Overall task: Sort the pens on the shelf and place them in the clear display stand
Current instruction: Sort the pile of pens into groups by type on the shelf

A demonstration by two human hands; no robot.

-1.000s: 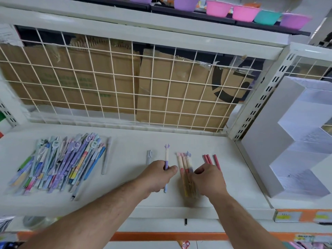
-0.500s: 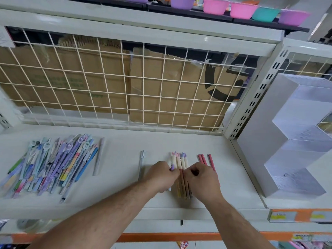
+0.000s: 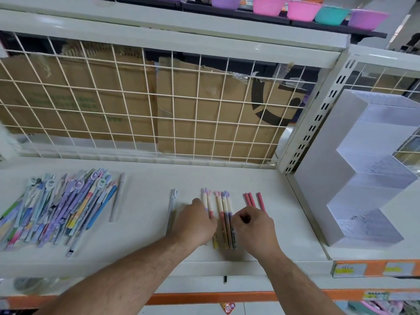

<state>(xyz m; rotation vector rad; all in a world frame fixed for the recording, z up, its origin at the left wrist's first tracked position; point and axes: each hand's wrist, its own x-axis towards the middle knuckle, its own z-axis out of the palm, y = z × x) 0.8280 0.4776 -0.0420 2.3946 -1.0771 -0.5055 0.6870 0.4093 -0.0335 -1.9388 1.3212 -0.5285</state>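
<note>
Pens (image 3: 223,214) look light, stiff and apt to roll; we'd pinch them mid-barrel. Our left hand (image 3: 195,223) curls its fingers (image 3: 208,223) over two; we cannot tell the right hand's (image 3: 254,228) hold.

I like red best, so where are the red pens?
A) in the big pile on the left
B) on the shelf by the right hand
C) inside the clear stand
B: three red pens lie on the shelf just past the right hand.
</note>
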